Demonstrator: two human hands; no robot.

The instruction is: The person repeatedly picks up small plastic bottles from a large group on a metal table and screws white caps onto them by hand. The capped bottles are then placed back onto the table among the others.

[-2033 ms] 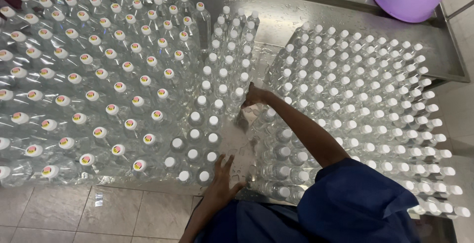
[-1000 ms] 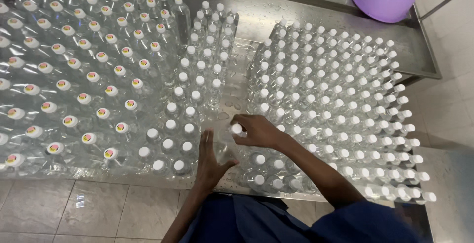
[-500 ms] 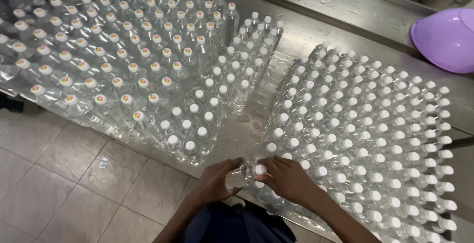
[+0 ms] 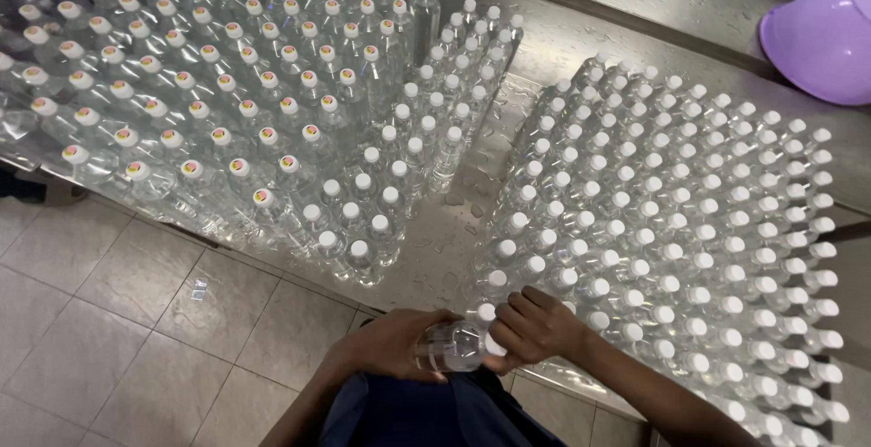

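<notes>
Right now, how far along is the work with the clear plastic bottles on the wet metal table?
Already done, it seems: many clear plastic bottles with white caps stand capped in rows on the wet metal table. In hand: the left hand holds one small clear bottle on its side, and the right hand grips its cap end. Left: I cannot tell how many bottles still need handling.

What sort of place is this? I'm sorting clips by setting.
Probably a small water-bottling workshop: hundreds of capped clear bottles stand in rows on a wet steel table, and both hands, left and right, hold one bottle above a tiled floor.
</notes>
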